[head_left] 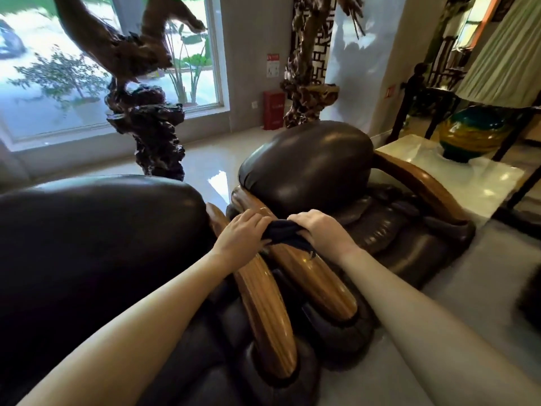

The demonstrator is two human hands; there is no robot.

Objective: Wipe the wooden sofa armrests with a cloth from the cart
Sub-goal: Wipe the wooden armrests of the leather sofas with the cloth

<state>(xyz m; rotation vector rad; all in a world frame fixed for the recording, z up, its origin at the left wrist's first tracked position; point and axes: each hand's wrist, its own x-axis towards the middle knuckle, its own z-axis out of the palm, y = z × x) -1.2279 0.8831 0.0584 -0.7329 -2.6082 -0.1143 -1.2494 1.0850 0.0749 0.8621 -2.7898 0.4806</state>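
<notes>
Two polished wooden armrests run side by side between two dark leather seats: the left armrest [263, 312] belongs to the near sofa, the right armrest [316, 282] to the armchair. A dark navy cloth [285, 234] is bunched on the right armrest near its far end. My left hand [241, 234] grips the cloth's left edge. My right hand [317, 228] grips its right side, fingers curled over it. A third wooden armrest [421, 183] curves along the armchair's far side.
The near sofa's leather back [96, 247] fills the left. The armchair back [310, 162] rises ahead. A marble side table [456, 171] with a blue-yellow vase [468, 136] stands right. A carved root sculpture [152, 127] and a window are behind.
</notes>
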